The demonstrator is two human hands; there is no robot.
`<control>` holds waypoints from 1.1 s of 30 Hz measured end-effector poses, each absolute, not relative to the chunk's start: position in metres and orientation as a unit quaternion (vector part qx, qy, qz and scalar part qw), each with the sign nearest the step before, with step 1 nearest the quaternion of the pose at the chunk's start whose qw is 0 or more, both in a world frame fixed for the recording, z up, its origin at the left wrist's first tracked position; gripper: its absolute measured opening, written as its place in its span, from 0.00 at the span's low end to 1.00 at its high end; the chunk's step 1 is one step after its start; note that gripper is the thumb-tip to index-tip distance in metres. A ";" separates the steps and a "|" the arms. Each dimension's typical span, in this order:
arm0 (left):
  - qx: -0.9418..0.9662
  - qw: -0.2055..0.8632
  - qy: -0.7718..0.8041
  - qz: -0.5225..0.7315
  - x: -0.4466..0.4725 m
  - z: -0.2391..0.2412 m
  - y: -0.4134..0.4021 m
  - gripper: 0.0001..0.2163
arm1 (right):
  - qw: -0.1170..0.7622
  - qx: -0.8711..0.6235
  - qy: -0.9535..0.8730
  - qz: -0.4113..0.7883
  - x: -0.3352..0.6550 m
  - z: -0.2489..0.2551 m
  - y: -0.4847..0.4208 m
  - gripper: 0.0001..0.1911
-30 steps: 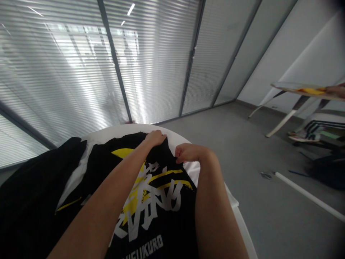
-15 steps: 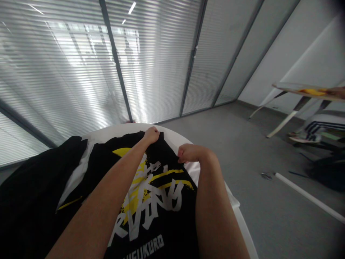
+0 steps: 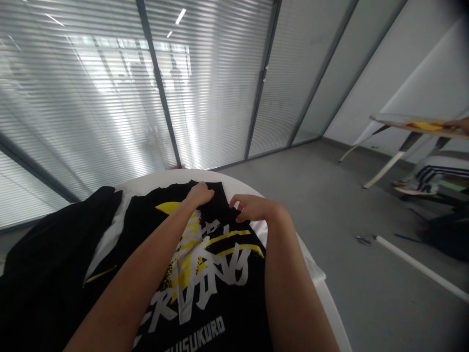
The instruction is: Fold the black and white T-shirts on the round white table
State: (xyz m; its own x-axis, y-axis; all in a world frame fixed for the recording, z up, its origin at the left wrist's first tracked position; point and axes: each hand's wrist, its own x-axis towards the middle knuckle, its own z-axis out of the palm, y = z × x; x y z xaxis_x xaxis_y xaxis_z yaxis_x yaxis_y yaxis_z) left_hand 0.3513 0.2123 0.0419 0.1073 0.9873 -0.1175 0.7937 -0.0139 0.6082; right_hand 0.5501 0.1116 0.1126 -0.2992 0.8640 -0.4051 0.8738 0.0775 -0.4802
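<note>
A black T-shirt [image 3: 238,298] with white lettering and yellow print lies spread on a round white table [image 3: 331,313]. My left hand [image 3: 201,194] rests on the cloth near its far edge, fingers loosely bent and partly hidden, with no fold of cloth visibly gripped. At the shirt's right edge is my right hand [image 3: 252,207], its thumb and forefinger apart with nothing between them. Both forearms cover part of the print.
More black cloth [image 3: 54,244] lies bunched on the left. Glass partitions with blinds [image 3: 208,98] stand behind the table. On the floor at right is a white tube [image 3: 421,269]; beyond it, another table [image 3: 395,122] carries yellow cloth beside another person's hand [image 3: 459,124].
My left hand has slid left and slightly nearer over the shirt. My right hand has let go of the shirt's edge, moved a little left and spread its fingers.
</note>
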 end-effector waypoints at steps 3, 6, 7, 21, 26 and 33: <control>0.697 0.332 0.612 0.174 0.349 0.048 0.219 0.15 | 0.016 0.593 0.742 -0.311 0.550 0.106 0.116 0.24; 0.656 0.437 0.579 0.206 0.351 0.050 0.220 0.21 | 0.015 0.582 0.755 -0.303 0.551 0.103 0.119 0.18; 0.633 0.476 0.570 0.220 0.352 0.049 0.220 0.24 | 0.016 0.581 0.757 -0.300 0.551 0.103 0.119 0.16; 0.630 0.448 0.592 0.229 0.345 0.038 0.233 0.19 | -0.062 0.515 0.767 -0.378 0.566 0.111 0.114 0.08; 0.697 0.312 0.601 0.236 0.349 0.037 0.220 0.17 | -0.026 0.536 0.735 -0.414 0.570 0.106 0.113 0.09; 0.845 -0.001 0.498 0.195 0.351 0.044 0.157 0.20 | -0.085 0.573 0.778 -0.244 0.551 0.125 0.110 0.17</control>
